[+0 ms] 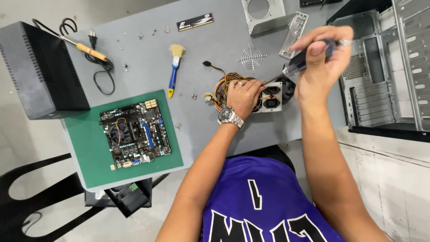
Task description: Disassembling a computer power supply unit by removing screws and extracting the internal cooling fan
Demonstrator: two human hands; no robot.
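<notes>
While your left hand (244, 96) pressed flat on the power supply (271, 96), fingers spread and gripping nothing, your right hand (320, 62) was clenched around a screwdriver (298, 65) whose tip met the unit's top. That power supply sat on the grey table (215, 45), with the motherboard (135, 133) well off beside it on a green mat (92, 154), and a wire fan grille (251, 57) just beyond.

Grey bench (215, 40); green mat (89, 157) left of hands; black motherboard (135, 133); blue-and-yellow brush (174, 69); yellow, orange, black wires (221, 87) beside left hand (244, 96); dark translucent screwdriver (304, 60) in right hand (322, 62).
</notes>
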